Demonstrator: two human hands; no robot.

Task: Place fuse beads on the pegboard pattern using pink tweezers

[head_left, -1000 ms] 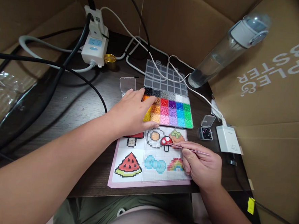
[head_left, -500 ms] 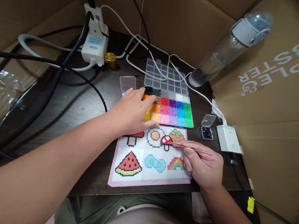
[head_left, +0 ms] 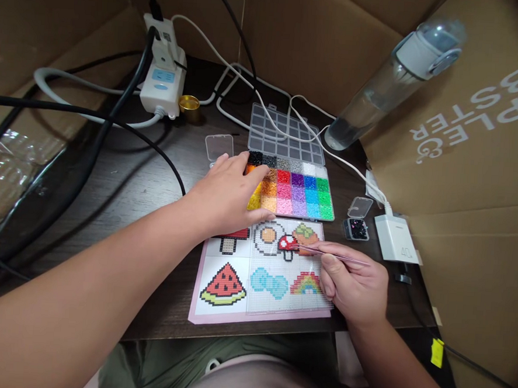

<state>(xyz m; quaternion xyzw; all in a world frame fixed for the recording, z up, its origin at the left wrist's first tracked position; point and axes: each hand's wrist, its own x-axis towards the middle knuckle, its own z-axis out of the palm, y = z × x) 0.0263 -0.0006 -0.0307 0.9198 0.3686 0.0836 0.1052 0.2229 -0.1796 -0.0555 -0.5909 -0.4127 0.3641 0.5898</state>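
Observation:
My right hand (head_left: 354,282) pinches a pair of thin pink tweezers (head_left: 345,257), their tips at the red-and-white mushroom (head_left: 287,244) made of beads. That mushroom sits on a clear pegboard (head_left: 289,306) over a pattern sheet (head_left: 214,267) with a watermelon slice, fried egg, bow and rainbow pictures. My left hand (head_left: 230,195) lies with spread fingers over the left side of the bead box (head_left: 307,192), its thumb near the sheet's top edge. Part of the box and the sheet's upper left is hidden under that hand. Whether a bead is between the tweezer tips is too small to tell.
A small lidded box of dark beads (head_left: 356,228) stands right of the sheet, beside a white charger (head_left: 397,240). Behind are a water bottle (head_left: 370,101), a gold cup (head_left: 189,108) and a power strip (head_left: 163,83). Cables cross the left side; cardboard walls (head_left: 467,230) enclose the desk.
My right hand and the tweezers have shifted very slightly to the right. The left hand stays over the bead box. The whole view has moved a little.

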